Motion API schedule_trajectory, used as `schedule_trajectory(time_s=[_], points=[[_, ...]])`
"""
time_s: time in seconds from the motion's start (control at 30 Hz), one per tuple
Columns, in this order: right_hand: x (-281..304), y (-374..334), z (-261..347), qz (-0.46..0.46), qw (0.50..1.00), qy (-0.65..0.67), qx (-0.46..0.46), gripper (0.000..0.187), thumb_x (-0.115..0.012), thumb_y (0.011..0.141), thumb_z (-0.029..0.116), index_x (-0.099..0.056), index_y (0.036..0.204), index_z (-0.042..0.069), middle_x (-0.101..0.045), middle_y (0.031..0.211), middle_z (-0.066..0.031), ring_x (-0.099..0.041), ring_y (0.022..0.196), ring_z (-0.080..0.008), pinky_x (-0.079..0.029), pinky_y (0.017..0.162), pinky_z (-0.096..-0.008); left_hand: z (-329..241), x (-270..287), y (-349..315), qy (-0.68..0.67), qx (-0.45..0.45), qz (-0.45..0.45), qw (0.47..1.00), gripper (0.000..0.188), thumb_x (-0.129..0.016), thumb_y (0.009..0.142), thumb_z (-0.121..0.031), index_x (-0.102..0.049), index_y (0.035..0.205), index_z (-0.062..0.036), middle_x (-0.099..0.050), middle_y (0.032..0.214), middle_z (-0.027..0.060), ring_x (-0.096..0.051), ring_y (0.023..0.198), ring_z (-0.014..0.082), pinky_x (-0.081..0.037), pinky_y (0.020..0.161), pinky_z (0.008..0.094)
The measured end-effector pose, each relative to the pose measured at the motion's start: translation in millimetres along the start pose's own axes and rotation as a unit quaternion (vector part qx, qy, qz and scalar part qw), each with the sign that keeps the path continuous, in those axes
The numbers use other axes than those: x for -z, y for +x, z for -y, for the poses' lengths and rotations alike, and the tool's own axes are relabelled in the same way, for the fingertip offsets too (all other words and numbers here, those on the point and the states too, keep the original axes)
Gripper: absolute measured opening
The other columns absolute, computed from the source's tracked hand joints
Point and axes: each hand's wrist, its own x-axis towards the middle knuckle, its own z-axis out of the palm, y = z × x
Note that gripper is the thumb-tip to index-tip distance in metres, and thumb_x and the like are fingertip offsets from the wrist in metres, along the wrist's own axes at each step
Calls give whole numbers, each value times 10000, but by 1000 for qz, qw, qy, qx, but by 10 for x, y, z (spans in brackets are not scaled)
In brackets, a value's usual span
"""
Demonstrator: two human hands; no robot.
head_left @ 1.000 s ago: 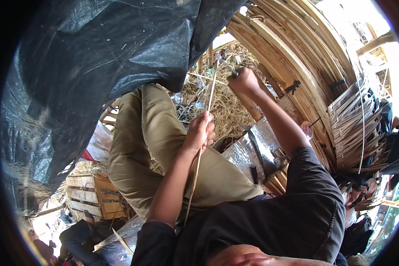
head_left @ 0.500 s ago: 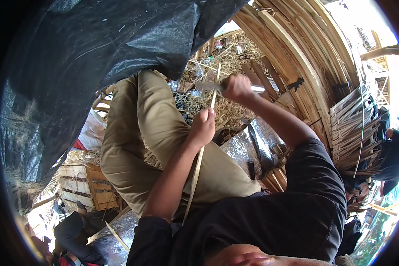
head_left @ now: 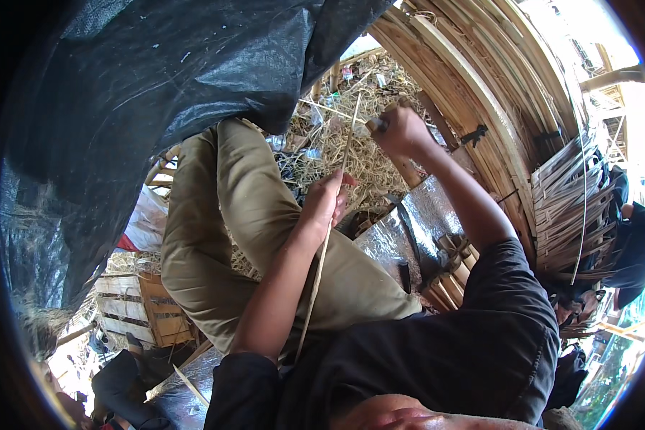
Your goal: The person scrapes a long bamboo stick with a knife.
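Observation:
A long, thin bamboo strip (head_left: pixel 313 301) runs slantwise from beside my body, past my knee and out over the ground. My left hand (head_left: pixel 324 202) is closed loosely round its upper part, the fingers bent and the wrist near my thigh. To the right of the strip's far end, my right hand (head_left: pixel 403 134) is closed in a fist round a knife (head_left: pixel 374 126). Its pale handle end shows beside the fist; the blade cannot be made out now. A small gap separates the fist from the strip.
Dry shavings (head_left: pixel 369 154) and litter cover the ground ahead. A bundle of long wooden slats (head_left: pixel 473 79) curves along the right. Dark plastic sheeting (head_left: pixel 215 64) hangs at upper left, above a slatted crate (head_left: pixel 125 304). A silvery sheet (head_left: pixel 433 208) lies by my right knee.
My right hand has moved right, away from the strip, with the knife; the blade no longer shows across it. My left hand's fingers have loosened and turned slightly round the strip.

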Motion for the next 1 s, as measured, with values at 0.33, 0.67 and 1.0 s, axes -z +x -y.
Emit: schedule_trajectory(time_s=[0.33, 0.67, 1.0], points=[[-493, -383, 367, 56, 993, -50, 87, 158, -657, 703, 262, -725, 800, 158, -679, 738, -123, -681, 728, -321, -543, 686, -429, 202, 61, 98, 159, -199, -123, 959, 364, -425, 1045, -281, -558, 816, -31, -461, 549, -6, -425, 430, 85, -318, 397, 273], [-495, 503, 35, -2, 996, -67, -53, 271, -564, 822, 243, -725, 952, 69, -713, 945, -169, -710, 857, -319, -568, 777, -406, 333, 112, 142, 335, -261, -190, 885, 423, -378, 1058, -321, -567, 816, -30, -455, 540, -9, -435, 468, 84, -354, 461, 281], [-226, 717, -544, -15, 996, 39, -73, 377, -629, 836, 286, -638, 1072, -8, -691, 884, -196, -682, 870, -287, -552, 771, -403, 239, 59, 169, 236, -182, -114, 948, 359, -403, 1048, -342, -539, 870, -61, -390, 552, -60, -365, 430, 43, -285, 384, 233]])
